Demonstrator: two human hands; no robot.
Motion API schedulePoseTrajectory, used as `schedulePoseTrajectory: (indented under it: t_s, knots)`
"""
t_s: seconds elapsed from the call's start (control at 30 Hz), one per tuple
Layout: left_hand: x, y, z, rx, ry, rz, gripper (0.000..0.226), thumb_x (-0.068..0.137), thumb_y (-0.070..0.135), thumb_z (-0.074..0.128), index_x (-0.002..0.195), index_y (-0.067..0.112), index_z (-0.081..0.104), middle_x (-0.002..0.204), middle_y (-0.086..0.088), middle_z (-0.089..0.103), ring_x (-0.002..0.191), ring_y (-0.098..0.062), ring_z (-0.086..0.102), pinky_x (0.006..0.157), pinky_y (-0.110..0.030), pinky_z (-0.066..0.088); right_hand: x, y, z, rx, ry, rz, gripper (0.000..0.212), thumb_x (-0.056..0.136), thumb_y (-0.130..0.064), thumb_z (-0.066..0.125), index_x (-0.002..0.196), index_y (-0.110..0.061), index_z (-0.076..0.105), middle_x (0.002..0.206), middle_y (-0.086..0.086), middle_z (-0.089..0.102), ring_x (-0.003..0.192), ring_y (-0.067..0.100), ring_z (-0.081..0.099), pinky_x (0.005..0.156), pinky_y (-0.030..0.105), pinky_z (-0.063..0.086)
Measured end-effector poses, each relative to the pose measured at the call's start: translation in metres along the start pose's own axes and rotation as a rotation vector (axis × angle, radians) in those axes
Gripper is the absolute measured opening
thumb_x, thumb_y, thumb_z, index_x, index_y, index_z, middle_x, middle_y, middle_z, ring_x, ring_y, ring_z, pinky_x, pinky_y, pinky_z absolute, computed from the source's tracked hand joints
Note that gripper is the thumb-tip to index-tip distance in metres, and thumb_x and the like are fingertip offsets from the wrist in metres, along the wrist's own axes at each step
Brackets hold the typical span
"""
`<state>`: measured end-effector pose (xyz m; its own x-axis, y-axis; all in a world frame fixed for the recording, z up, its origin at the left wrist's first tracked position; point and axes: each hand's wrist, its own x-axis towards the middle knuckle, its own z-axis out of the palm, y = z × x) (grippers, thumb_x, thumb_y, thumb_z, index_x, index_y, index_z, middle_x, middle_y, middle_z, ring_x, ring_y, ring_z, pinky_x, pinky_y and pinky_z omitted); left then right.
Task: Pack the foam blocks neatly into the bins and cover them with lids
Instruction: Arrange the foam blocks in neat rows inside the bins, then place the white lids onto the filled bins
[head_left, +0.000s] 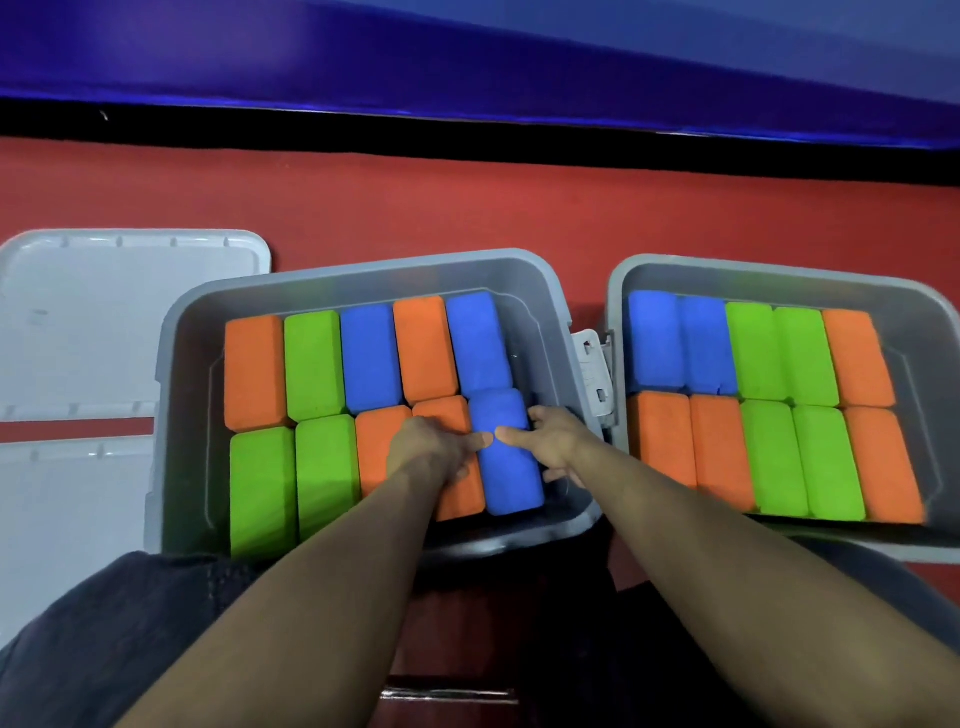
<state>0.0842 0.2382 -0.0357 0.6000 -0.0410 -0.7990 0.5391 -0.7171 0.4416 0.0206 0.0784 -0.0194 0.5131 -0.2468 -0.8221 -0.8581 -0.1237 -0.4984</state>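
Blue foam block (506, 452) sits at the near-right end of the left bin (363, 273), beside an orange block (457, 488); looks light, squashy, grippy; left hand (431, 449) & right hand (553, 441) pinch its long sides w/ curled fingers; hold there, press gently.

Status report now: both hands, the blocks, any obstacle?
Left hand and right hand grip blue foam block, last slot, left grey plastic bin. Right grey plastic bin full. Grey lids off. No obstacle seen.
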Motion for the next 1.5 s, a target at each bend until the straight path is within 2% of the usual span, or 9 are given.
schedulePoseTrajectory:
  t_s: [0.13, 0.27, 0.4, 0.57, 0.7, 0.9, 1.13, 1.37, 1.5]
  knots:
    - [0.003, 0.001, 0.004, 0.118, 0.050, -0.017, 0.046, 0.069, 0.059, 0.082, 0.070, 0.014, 0.075, 0.057, 0.003, 0.071, 0.052, -0.011, 0.068, 0.057, -0.024, 0.049, 0.010, 0.007, 0.007, -0.059, 0.019, -0.010, 0.050, 0.090, -0.045, 0.074, 0.130, -0.018, 0.061, 0.121, 0.006, 0.071, 0.106, 0.026, 0.069, 0.087, 0.051, 0.059]
    - [0.005, -0.003, 0.008, 0.193, 0.119, 0.001, 0.060, 0.053, 0.072, 0.080, 0.073, 0.016, 0.074, 0.064, 0.001, 0.073, 0.066, -0.019, 0.072, 0.069, -0.034, 0.060, 0.012, 0.009, 0.009, -0.082, 0.047, -0.041, 0.045, 0.091, -0.045, 0.072, 0.126, -0.017, 0.065, 0.113, 0.005, 0.073, 0.101, 0.025, 0.070, 0.075, 0.039, 0.060]
    - [0.004, 0.003, 0.002, 0.197, 0.064, 0.034, 0.048, 0.070, 0.059, 0.082, 0.067, 0.011, 0.075, 0.054, 0.002, 0.070, 0.055, -0.013, 0.069, 0.063, -0.027, 0.055, 0.013, 0.007, 0.008, -0.064, 0.021, -0.004, 0.045, 0.089, -0.046, 0.074, 0.125, -0.020, 0.064, 0.115, 0.004, 0.072, 0.105, 0.027, 0.069, 0.087, 0.050, 0.059]
    - [-0.002, -0.001, -0.005, 0.119, -0.013, 0.085, 0.043, 0.082, 0.051, 0.076, 0.065, 0.012, 0.072, 0.057, -0.003, 0.070, 0.037, -0.010, 0.056, 0.049, -0.021, 0.042, 0.009, -0.001, 0.007, 0.030, 0.069, -0.149, 0.035, 0.091, -0.028, 0.076, 0.123, -0.020, 0.064, 0.120, -0.002, 0.070, 0.103, 0.015, 0.067, 0.090, 0.034, 0.056]
    - [-0.007, 0.006, -0.031, 0.010, 0.209, 0.206, 0.044, 0.079, 0.056, 0.075, 0.093, 0.014, 0.072, 0.093, -0.005, 0.077, 0.085, -0.021, 0.072, 0.080, -0.033, 0.056, -0.009, -0.035, 0.014, -0.155, 0.243, -0.402, 0.063, 0.094, -0.041, 0.069, 0.151, -0.023, 0.047, 0.147, -0.007, 0.053, 0.133, 0.013, 0.051, 0.112, 0.033, 0.041]
    - [-0.021, 0.024, -0.113, 0.208, 0.352, 0.463, 0.057, 0.097, 0.048, 0.056, 0.140, 0.011, 0.049, 0.142, -0.014, 0.054, 0.130, -0.031, 0.053, 0.108, -0.039, 0.041, -0.033, -0.103, 0.032, -0.712, 0.293, -0.672, 0.066, 0.102, -0.052, 0.046, 0.159, -0.025, 0.028, 0.167, -0.002, 0.023, 0.154, 0.021, 0.020, 0.124, 0.040, 0.022]
    - [-0.012, 0.013, -0.241, 0.499, 0.522, 0.545, 0.054, 0.099, 0.050, 0.050, 0.141, 0.015, 0.047, 0.140, -0.013, 0.052, 0.128, -0.033, 0.052, 0.104, -0.044, 0.044, -0.034, -0.183, 0.080, -0.945, 0.282, -0.832, 0.068, 0.103, -0.058, 0.037, 0.161, -0.027, 0.021, 0.169, -0.004, 0.016, 0.156, 0.019, 0.012, 0.126, 0.038, 0.011]
    - [0.061, -0.062, -0.320, 0.408, 0.631, 0.380, 0.050, 0.103, 0.049, 0.042, 0.142, 0.018, 0.046, 0.143, -0.007, 0.054, 0.121, -0.030, 0.059, 0.098, -0.044, 0.048, 0.012, -0.234, 0.156, -1.075, 0.264, -0.980, 0.093, 0.082, -0.074, 0.000, 0.161, -0.030, 0.022, 0.169, -0.007, 0.015, 0.157, 0.018, 0.011, 0.127, 0.039, 0.007]
    - [0.126, -0.105, -0.334, 0.358, 0.602, 0.304, 0.048, 0.100, 0.051, 0.050, 0.138, 0.021, 0.049, 0.139, 0.000, 0.060, 0.119, -0.024, 0.062, 0.098, -0.040, 0.052, 0.049, -0.258, 0.193, -1.088, 0.273, -1.058, 0.090, 0.085, -0.075, 0.003, 0.160, -0.031, 0.025, 0.168, -0.007, 0.019, 0.156, 0.017, 0.013, 0.127, 0.039, 0.008]
